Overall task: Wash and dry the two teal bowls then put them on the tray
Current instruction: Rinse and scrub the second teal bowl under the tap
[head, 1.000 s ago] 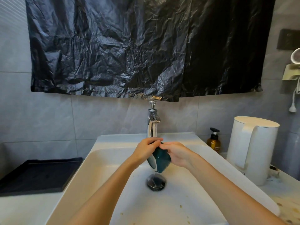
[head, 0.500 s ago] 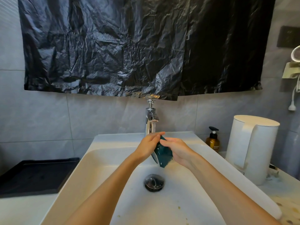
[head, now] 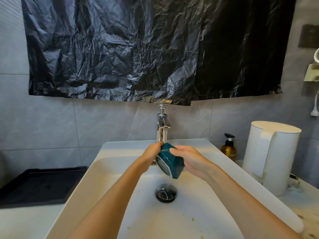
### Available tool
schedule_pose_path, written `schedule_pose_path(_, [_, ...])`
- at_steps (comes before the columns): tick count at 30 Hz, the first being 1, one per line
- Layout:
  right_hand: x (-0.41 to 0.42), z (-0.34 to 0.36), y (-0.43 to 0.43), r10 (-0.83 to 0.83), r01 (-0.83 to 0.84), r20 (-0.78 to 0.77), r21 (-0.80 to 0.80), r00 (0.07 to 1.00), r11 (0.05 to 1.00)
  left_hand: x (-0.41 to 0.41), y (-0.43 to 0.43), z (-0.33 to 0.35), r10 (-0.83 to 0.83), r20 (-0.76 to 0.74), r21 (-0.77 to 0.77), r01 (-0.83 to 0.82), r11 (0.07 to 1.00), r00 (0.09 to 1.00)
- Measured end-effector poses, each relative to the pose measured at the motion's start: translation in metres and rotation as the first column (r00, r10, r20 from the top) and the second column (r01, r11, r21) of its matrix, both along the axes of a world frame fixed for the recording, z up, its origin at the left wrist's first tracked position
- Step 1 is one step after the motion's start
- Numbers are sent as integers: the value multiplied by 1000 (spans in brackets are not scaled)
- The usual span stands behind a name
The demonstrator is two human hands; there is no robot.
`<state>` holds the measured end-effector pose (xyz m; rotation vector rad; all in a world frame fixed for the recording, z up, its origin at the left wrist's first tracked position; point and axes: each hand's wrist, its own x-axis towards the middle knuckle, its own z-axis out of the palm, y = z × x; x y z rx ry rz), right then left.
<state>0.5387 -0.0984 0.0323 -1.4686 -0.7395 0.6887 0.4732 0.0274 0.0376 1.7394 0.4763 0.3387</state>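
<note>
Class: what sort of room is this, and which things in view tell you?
Probably a bathroom: a white washbasin with a chrome tap, grey wall tiles and an amber pump bottle beside it.

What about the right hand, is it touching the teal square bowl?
Touching. Head view shows the right hand gripping the teal square bowl, fingers curled over it.

a person's two arms, seen from a head-worn camera: left forearm (head: 110, 200) and left hand (head: 151, 156), right forearm (head: 241, 200) and right hand (head: 189, 161), all bare to the frame's lower edge, slim and smooth.
</note>
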Motion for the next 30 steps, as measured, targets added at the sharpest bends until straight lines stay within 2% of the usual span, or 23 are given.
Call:
schedule_pose_path(3, [1, 2, 4, -39, 41, -34, 65, 999, 997, 0, 5, -6, 20, 2, -248, -19, 969, 1000])
schedule_pose_path(6, [2, 5, 2, 0, 9, -66, 146, 998, 989, -1, 9, -12, -96, 6, -544, 84, 835, 995])
schedule_pose_path(8, [3, 6, -2, 35, -24, -70, 154, 997, 988, -1, 7, -13, -126, 43, -604, 126, 787, 991])
schedule_pose_path(10, [4, 4, -2, 16, -6, -75, 123, 997, 992, 1, 3, -12, -65, 62, -516, 88, 852, 996])
schedule_pose_path(12, [4, 1, 2, -68, 73, -79, 61, 995, 995, 4, -1, -13, 59, 86, -406, -19, 914, 995])
schedule_pose_path(15, [-6, 0, 10, -187, 182, -140, -45, 972, 982, 8, -8, -20, 170, 192, -241, -122, 963, 967])
schedule_pose_path(19, [-14, 4, 18, -290, 289, -360, -57, 887, 956, 8, -21, -31, 180, 285, 53, -203, 978, 942])
schedule_pose_path(22, [-11, 2, 19, -346, 343, -376, -78, 860, 936, 10, -25, -35, 147, 286, 167, -200, 965, 947])
schedule_pose_path(24, [-6, -1, 18, -380, 377, -316, -72, 869, 923, 10, -23, -30, 75, 285, 140, -119, 983, 956])
schedule_pose_path(26, [-3, -3, 17, -394, 393, -241, -55, 887, 918, 13, -17, -21, 56, 259, 10, -61, 998, 964])
schedule_pose_path(28, [-4, -2, 16, -393, 388, -165, -60, 905, 920, 15, -10, -11, 123, 157, -115, -105, 988, 980])
schedule_pose_path(30, [-5, -2, 17, -377, 374, -166, -49, 911, 926, 11, -7, -6, 144, 84, -261, -118, 958, 986])
